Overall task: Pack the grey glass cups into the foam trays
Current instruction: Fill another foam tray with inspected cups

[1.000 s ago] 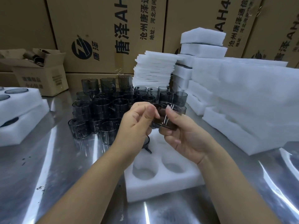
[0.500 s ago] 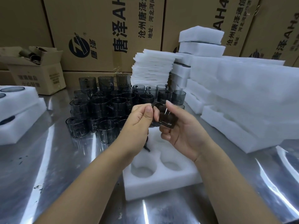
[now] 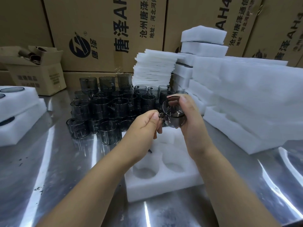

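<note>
While the foam tray sits with near wells unfilled, right hand grasps a grey glass cup above it, left hand pinching its handle. Inspection step, likely; next: seat it squarely in a well.

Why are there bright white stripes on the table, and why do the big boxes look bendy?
Head view: the steel table is shiny, so it throws back light as white streaks; the wide lens curves the cardboard boxes toward the edges; the foam stack on the right looks washed-out and soft; the grey cup is fairly sharp.
</note>
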